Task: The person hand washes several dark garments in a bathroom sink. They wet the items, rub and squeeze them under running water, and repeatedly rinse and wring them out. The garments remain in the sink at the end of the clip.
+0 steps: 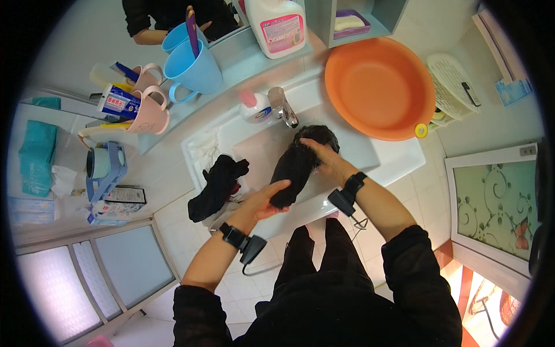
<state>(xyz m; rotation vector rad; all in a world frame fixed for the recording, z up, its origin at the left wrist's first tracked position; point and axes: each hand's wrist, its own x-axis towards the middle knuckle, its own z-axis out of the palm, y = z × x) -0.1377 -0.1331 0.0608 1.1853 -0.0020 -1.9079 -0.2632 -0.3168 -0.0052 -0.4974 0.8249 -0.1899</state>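
Note:
A wet black piece of cloth (292, 175), perhaps a sock, stretches between my two hands over the white washbasin (368, 152). Its near end is gripped by my left hand (264, 201), with the thumb on top. My right hand (325, 158) holds the far end, its thumb over the cloth and the other fingers mostly hidden. That far end lies bunched and glistening just below the chrome faucet (284, 108). Left of my hands, another black cloth (221, 184) hangs over the basin's rim, with some red and pale fabric beneath it.
An orange plastic tub (377, 91) rests at the basin's right side. Beside the faucet stands a white pump bottle (255, 107) with a pink top. The shelf above carries a blue cup (195, 69), pink cups (149, 115) and a large white bottle (277, 30). Wrist devices trail cables.

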